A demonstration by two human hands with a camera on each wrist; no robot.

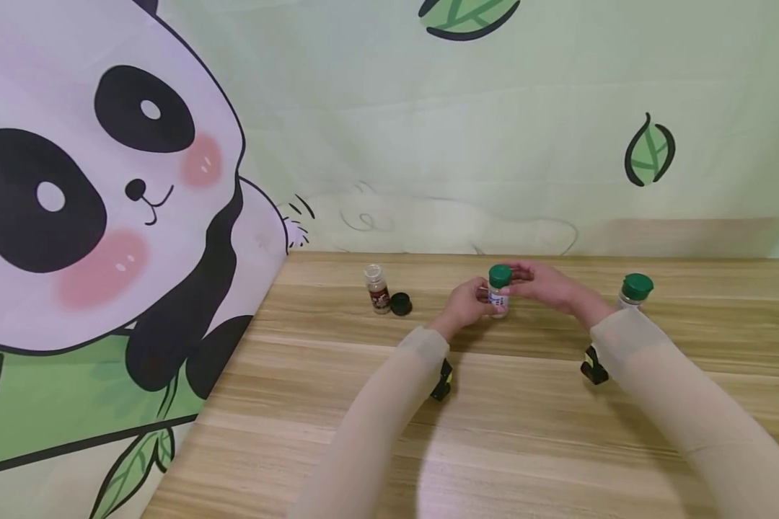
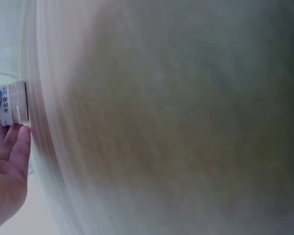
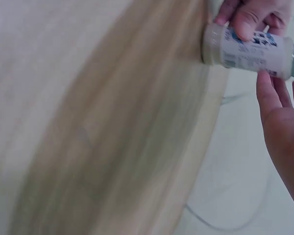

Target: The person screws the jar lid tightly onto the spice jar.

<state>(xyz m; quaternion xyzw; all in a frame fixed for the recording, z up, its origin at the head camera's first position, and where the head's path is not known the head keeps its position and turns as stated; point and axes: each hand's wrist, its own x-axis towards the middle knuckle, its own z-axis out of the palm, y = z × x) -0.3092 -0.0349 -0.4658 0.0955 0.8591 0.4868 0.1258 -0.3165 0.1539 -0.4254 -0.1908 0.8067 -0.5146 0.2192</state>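
A small clear shaker bottle with a green cap and a white-and-blue label (image 1: 497, 298) stands upright near the back of the wooden table. My left hand (image 1: 464, 306) grips its body from the left, thumb across the front. From the right, my right hand (image 1: 548, 283) reaches to the bottle just below the cap, its fingers fairly straight and lying beside and behind the cap. The right wrist view shows the right hand's fingertip against the label of the bottle (image 3: 252, 51). Only the bottle's lower end (image 2: 19, 103) shows in the left wrist view, with fingers close against it.
Left of the hands stands an uncapped clear bottle with a dark label (image 1: 379, 294), a black cap (image 1: 401, 304) beside it. Another green-capped bottle (image 1: 636, 288) is at the right, partly behind the right sleeve. A panda-printed cloth (image 1: 389, 144) hangs behind the table (image 1: 337, 411).
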